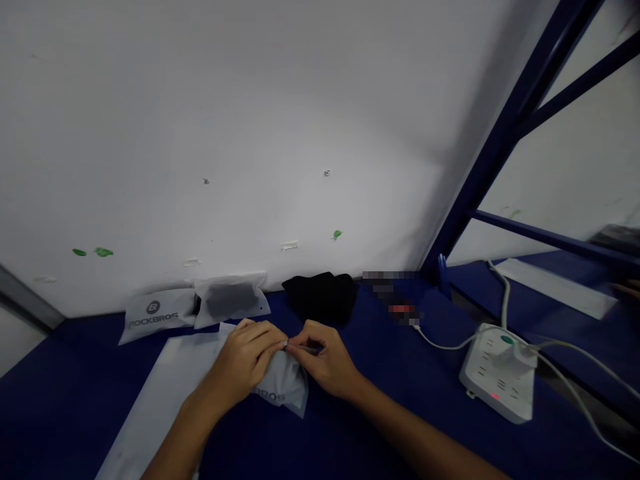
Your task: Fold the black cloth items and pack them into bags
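My left hand and my right hand meet over a small grey printed pouch low in the middle of the view. Both hands pinch its top edge between thumb and fingers, fingertips almost touching. The pouch hangs slightly below my hands above the blue table. A long white sheet lies on the table under my left forearm.
Two more grey pouches lean against the white wall at the back left. A black cloth bundle sits behind my hands. A white power strip with cables lies at right, beside a blue metal frame.
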Motion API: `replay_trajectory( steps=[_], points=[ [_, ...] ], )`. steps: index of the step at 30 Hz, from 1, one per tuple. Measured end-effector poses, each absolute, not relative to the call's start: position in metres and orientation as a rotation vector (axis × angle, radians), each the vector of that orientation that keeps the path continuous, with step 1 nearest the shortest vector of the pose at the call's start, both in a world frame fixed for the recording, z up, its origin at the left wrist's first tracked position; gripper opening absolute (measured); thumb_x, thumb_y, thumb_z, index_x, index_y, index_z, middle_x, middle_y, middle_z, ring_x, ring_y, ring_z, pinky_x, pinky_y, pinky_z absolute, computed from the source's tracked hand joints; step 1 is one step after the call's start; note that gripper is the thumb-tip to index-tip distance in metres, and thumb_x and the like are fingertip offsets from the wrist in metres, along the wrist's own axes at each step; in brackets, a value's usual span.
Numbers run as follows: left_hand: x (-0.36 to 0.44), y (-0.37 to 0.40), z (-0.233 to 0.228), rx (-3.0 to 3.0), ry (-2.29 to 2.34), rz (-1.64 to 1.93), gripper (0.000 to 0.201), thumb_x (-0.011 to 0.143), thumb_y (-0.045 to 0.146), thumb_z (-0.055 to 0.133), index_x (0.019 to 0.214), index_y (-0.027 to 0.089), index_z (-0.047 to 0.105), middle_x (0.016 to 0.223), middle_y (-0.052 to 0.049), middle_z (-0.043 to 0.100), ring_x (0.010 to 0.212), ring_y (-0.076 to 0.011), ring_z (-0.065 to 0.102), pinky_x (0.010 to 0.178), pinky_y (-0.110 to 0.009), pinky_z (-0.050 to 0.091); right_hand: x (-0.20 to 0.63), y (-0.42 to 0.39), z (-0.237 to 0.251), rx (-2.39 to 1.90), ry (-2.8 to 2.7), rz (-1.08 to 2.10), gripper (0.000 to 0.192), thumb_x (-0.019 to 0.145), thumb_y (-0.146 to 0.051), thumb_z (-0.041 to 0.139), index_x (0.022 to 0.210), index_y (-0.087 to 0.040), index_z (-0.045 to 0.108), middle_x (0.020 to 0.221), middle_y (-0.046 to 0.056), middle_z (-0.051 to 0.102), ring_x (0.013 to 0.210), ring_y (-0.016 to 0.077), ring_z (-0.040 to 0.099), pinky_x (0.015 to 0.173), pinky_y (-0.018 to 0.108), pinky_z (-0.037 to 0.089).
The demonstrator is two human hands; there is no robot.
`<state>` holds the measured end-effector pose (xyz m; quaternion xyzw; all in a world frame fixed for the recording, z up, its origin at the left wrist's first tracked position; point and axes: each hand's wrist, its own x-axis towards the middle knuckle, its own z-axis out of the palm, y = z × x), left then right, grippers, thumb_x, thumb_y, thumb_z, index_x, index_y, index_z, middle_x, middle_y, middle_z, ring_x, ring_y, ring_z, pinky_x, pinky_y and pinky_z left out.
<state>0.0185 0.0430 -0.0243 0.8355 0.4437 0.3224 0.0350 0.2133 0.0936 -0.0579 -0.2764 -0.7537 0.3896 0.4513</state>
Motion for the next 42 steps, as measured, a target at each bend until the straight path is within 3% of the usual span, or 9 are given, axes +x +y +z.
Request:
replay_trajectory(
  steps=[8, 13, 19, 27, 33, 37, 42],
  points=[
    [0.024, 0.042, -0.027, 2.613, 1.496, 1.098, 0.022, 0.097, 0.018, 0.048, 0.100, 0.022, 0.070, 0.099, -0.005, 0.063, 0.093, -0.0189, 0.060, 0.081, -0.034, 0.046, 0.211, 0.096, -0.062, -0.738, -1.869, 1.014, 0.016, 0.084, -0.032, 0.071, 0.081, -0.019, 0.063, 0.070, -0.003, 0.053, 0.062, 0.0111, 0.047, 0.056, 0.024, 0.037],
    [0.025, 0.039, -0.019, 2.664, 1.530, 0.930, 0.022, 0.098, 0.019, 0.045, 0.101, 0.022, 0.067, 0.092, -0.004, 0.063, 0.087, -0.0194, 0.057, 0.078, -0.036, 0.043, 0.214, 0.097, -0.062, -0.681, -1.932, 0.903, 0.027, 0.081, -0.034, 0.075, 0.077, -0.020, 0.052, 0.071, -0.004, 0.049, 0.063, 0.0106, 0.044, 0.058, 0.024, 0.037],
    [0.028, 0.039, -0.017, 2.687, 1.522, 0.843, 0.024, 0.101, 0.018, 0.038, 0.102, 0.020, 0.062, 0.086, -0.003, 0.066, 0.083, -0.0186, 0.057, 0.084, -0.039, 0.038, 0.218, 0.097, -0.059, -0.610, -2.031, 0.711, 0.020, 0.085, -0.037, 0.072, 0.083, -0.020, 0.061, 0.078, 0.000, 0.056, 0.069, 0.0129, 0.050, 0.064, 0.026, 0.039],
    [0.027, 0.040, -0.025, 2.692, 1.538, 0.855, 0.021, 0.100, 0.015, 0.038, 0.101, 0.019, 0.059, 0.075, 0.001, 0.067, 0.066, -0.0144, 0.059, 0.089, -0.040, 0.038, 0.219, 0.098, -0.058, -0.582, -2.057, 0.733, 0.019, 0.086, -0.038, 0.071, 0.086, -0.020, 0.062, 0.082, 0.001, 0.060, 0.072, 0.0139, 0.054, 0.068, 0.027, 0.042],
    [0.029, 0.040, -0.026, 2.709, 1.530, 0.908, 0.020, 0.098, 0.014, 0.040, 0.096, 0.019, 0.059, 0.088, -0.005, 0.066, 0.083, -0.0204, 0.059, 0.081, -0.039, 0.043, 0.217, 0.098, -0.059, -0.647, -1.995, 0.954, 0.018, 0.089, -0.035, 0.067, 0.097, -0.020, 0.062, 0.081, 0.000, 0.061, 0.071, 0.0130, 0.054, 0.067, 0.026, 0.043],
    [0.028, 0.040, -0.026, 2.635, 1.496, 0.961, 0.018, 0.097, 0.015, 0.043, 0.102, 0.020, 0.059, 0.109, -0.008, 0.065, 0.105, -0.0232, 0.060, 0.091, -0.040, 0.046, 0.217, 0.098, -0.060, -0.623, -2.000, 0.949, 0.017, 0.092, -0.036, 0.063, 0.096, -0.019, 0.067, 0.086, 0.002, 0.065, 0.077, 0.0145, 0.059, 0.071, 0.027, 0.045],
    [0.025, 0.037, -0.029, 2.344, 1.604, 0.944, 0.005, 0.093, 0.019, 0.051, 0.098, 0.022, 0.051, 0.088, -0.002, 0.066, 0.084, -0.0199, 0.064, 0.076, -0.035, 0.049, 0.218, 0.096, -0.058, -0.638, -2.046, 0.868, 0.015, 0.094, -0.032, 0.061, 0.095, -0.020, 0.070, 0.086, 0.002, 0.065, 0.078, 0.0140, 0.060, 0.071, 0.026, 0.044]
  ],
)
